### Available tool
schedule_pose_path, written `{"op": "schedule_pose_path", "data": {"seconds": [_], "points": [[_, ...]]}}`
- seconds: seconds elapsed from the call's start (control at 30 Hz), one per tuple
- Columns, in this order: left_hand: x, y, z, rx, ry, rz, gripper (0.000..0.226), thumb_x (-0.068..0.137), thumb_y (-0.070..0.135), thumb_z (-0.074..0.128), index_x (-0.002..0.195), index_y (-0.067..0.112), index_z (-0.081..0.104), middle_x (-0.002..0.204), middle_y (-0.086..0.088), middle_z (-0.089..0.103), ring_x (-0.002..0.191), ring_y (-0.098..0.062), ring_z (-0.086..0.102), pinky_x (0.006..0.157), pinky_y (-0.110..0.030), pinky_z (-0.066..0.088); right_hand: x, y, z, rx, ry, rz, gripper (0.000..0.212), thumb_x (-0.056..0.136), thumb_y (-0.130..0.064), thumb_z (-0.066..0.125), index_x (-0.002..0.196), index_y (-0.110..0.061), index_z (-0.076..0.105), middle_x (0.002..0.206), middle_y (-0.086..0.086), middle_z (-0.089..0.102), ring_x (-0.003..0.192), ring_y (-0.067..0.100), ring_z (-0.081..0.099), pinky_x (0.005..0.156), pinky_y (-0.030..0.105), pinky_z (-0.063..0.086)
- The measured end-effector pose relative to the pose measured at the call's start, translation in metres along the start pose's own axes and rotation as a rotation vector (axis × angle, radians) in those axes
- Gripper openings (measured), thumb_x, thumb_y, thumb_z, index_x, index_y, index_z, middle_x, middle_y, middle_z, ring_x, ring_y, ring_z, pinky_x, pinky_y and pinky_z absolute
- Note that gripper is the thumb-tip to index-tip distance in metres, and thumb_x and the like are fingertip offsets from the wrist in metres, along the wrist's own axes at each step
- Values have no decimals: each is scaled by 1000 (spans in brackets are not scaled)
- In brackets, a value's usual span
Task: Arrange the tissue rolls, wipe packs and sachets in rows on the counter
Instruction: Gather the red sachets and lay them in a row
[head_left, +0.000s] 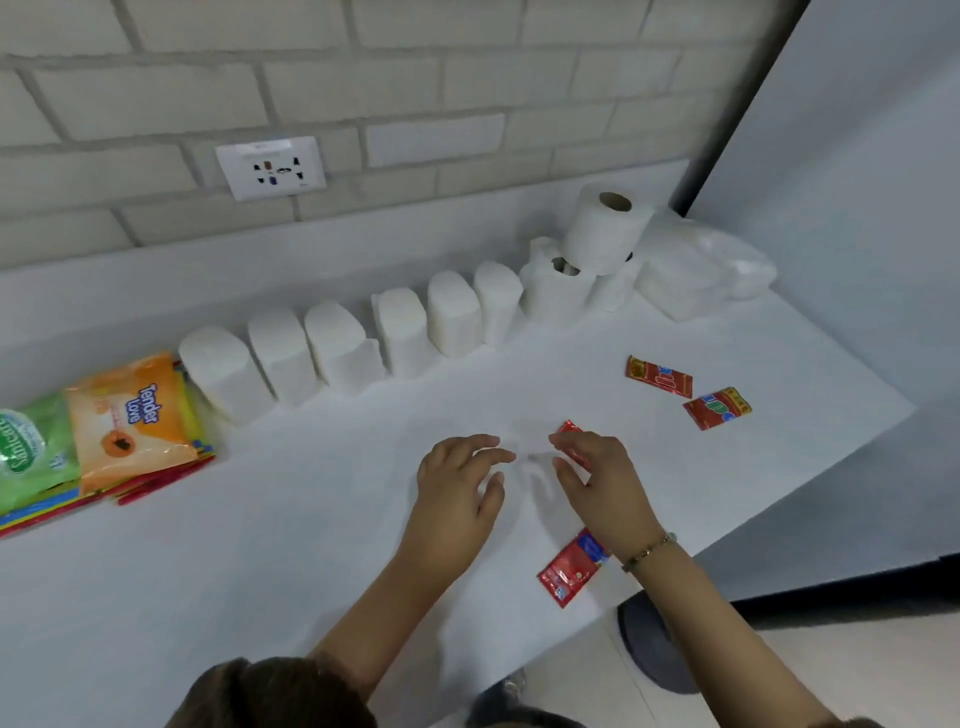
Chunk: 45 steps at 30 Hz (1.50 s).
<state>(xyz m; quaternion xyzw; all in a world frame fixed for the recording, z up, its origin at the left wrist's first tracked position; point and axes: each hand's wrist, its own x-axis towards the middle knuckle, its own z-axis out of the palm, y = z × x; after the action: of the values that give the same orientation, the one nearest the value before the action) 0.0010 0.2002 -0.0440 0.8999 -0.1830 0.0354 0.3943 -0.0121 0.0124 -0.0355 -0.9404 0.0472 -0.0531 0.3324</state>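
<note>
Left hand: the left hand (457, 483) is released, with fingers spread and relaxed. It holds nothing and sits low over the flat white counter (234, 571).
Right hand: the right hand (602, 488) has its fingers bent over a small red foil sachet (570, 429). Motion blur hides whether the sachet is pinched or only covered.
Sachet under fingers: only its far end shows past the fingertips. It lies between the two hands, nearer the right.
Second sachet: a red foil sachet with blue print (569, 571) lies flat just beside the right wrist on the near side. Its long axis runs diagonally from near-left to far-right.
Far sachets: two red printed sachets (658, 376) lie well apart to the far right, not aligned.
Key relation: all loose sachets lie on the right-hand side, so the right hand is judged the nearer one for them.
Rolls: a row of white wrapped tissue rolls (337, 343) stands along the back wall, with stacked white open rolls (605, 228) at its right end.
Wipe packs: orange and green plastic wipe packs (130, 415) are piled at the far left.
</note>
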Motion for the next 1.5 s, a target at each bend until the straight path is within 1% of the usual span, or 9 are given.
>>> {"op": "schedule_pose_path", "data": {"seconds": [0.27, 0.53, 0.73, 0.83, 1.0, 1.1, 1.27, 1.4, 1.5], "points": [[25, 54, 73, 94, -564, -139, 47, 75, 53, 65, 114, 29, 57, 110, 11, 61, 90, -6, 56, 75, -17, 42, 19, 103, -56, -99, 12, 140, 27, 89, -19, 58, 116, -17, 62, 121, 2, 63, 114, 25, 52, 101, 42, 40], [37, 71, 95, 342, -676, -210, 46, 71, 44, 74, 108, 19, 58, 109, 2, 60, 96, -13, 59, 74, -22, 45, 51, 166, -85, -283, 28, 226, 34, 85, -19, 61, 119, -16, 60, 135, 11, 50, 120, 34, 44, 97, 45, 40], [43, 75, 86, 109, -435, -302, 26, 88, 34, 56, 111, 20, 57, 107, -2, 66, 88, -14, 58, 67, -22, 39, 76, 190, -89, -489, -110, 361, 53, 90, -39, 52, 137, -17, 41, 144, 18, 36, 133, 38, 31, 111, 57, 23], [46, 74, 65, -85, -268, -418, 35, 93, 36, 48, 125, 21, 49, 116, -2, 62, 96, -17, 61, 80, -26, 47, 70, 174, -81, -585, -64, 225, 41, 92, -35, 50, 124, -9, 54, 122, 20, 56, 117, 37, 50, 110, 55, 23], [37, 55, 22, -458, -30, -617, 46, 93, 26, 52, 137, 26, 36, 111, 4, 58, 80, -10, 60, 48, -10, 47, 29, 104, -68, -577, -318, -18, 27, 89, -33, 54, 102, -10, 59, 105, 8, 59, 91, 20, 59, 72, 25, 43], [25, 36, -4, -546, 58, -656, 54, 92, 19, 55, 139, 29, 30, 104, 9, 55, 71, -9, 58, 45, -8, 45, -5, 64, -53, -549, -536, -26, 38, 85, -42, 60, 112, -16, 53, 115, 3, 52, 98, 14, 56, 75, 18, 43], [2, 1, -48, -522, 176, -707, 56, 92, 18, 53, 141, 29, 29, 96, 17, 53, 67, -10, 58, 53, -14, 47, -49, 6, -10, -524, -649, -119, 60, 85, -44, 60, 133, -15, 40, 138, 4, 40, 121, 17, 45, 101, 25, 38], [-28, -31, -91, -466, 211, -735, 59, 94, 15, 49, 144, 31, 23, 119, 13, 45, 101, -12, 51, 86, -26, 44, -65, -50, 39, -447, -683, -322, 57, 92, -37, 52, 142, -19, 32, 151, 1, 27, 137, 19, 30, 112, 30, 29], [-60, -58, -130, -458, 211, -712, 61, 95, 15, 47, 145, 33, 19, 124, 13, 39, 112, -14, 47, 90, -31, 42, -76, -97, 84, -415, -720, -510, 53, 94, -34, 48, 142, -18, 32, 152, 2, 26, 141, 22, 21, 118, 36, 13]]}}
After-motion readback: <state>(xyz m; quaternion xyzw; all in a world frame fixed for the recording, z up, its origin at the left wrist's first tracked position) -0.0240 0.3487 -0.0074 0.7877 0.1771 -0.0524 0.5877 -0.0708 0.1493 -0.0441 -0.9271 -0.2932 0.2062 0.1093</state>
